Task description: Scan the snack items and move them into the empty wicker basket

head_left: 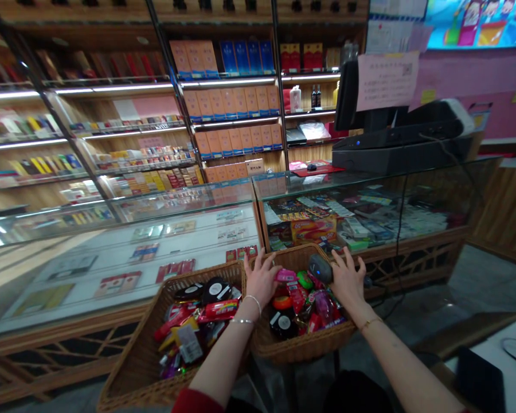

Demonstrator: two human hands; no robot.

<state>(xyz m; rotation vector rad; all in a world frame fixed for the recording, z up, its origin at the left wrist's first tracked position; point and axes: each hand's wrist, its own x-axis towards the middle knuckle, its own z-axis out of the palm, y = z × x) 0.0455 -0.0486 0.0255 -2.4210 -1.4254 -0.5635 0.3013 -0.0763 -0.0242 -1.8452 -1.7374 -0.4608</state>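
Two wicker baskets stand side by side in the head view. The left basket [129, 350] holds wrapped sweets and dark round tins. Candy packs and another dark round tin lie in the right basket [303, 351]. My left hand [260, 281] is over the rim where the baskets meet, fingers spread, close to a pink pack [286, 275]. At the right basket's far right corner is my right hand [347, 278], its fingers apart, beside a grey device [320, 268] with a small blue light. Whether the right hand's thumb touches the device is unclear.
Glass display counters [258, 201] run behind the baskets. A screen and register unit [370, 155] sits on the right counter, with a cable [399, 229] hanging down its front. Stocked shelves [236, 120] line the back wall. A white surface [499, 355] with a dark item is at lower right.
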